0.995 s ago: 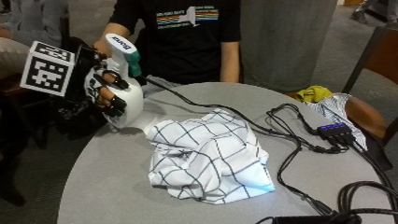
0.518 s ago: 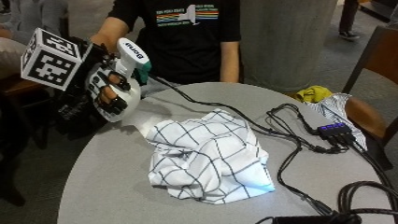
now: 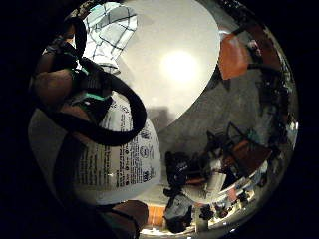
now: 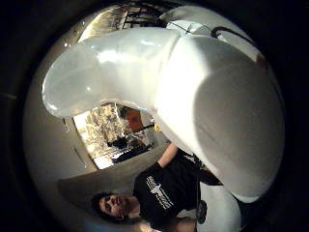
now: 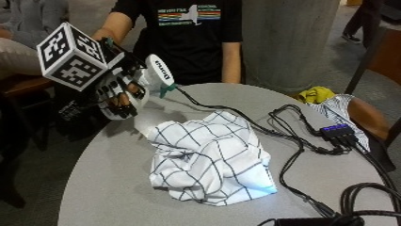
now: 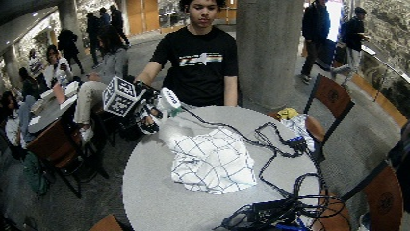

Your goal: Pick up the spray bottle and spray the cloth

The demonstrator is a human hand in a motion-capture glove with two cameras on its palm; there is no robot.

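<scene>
Cloth: checked white cloth [image 5: 210,162] lies crumpled mid-frame on the round grey table [image 5: 113,197], ready as target | Grip: gloved right hand [image 5: 119,96], upper left, fingers wrapped round the white spray bottle [image 5: 153,77] | Aim: bottle lifted clear, nozzle apparently tipped toward the cloth | Far: black cables [image 5: 294,141] trail right.

- Even indoor light falls on the round table [image 5: 119,188] in the outside view, with daylight entering at the rear right of the wide view.
- A bright glare spot sits on the tabletop in the little-finger palm view (dark all around).
- The spray bottle [image 4: 203,96] looms soft and overexposed at the thumb-side camera.
- The cloth [image 5: 210,162] casts soft shadows.
</scene>
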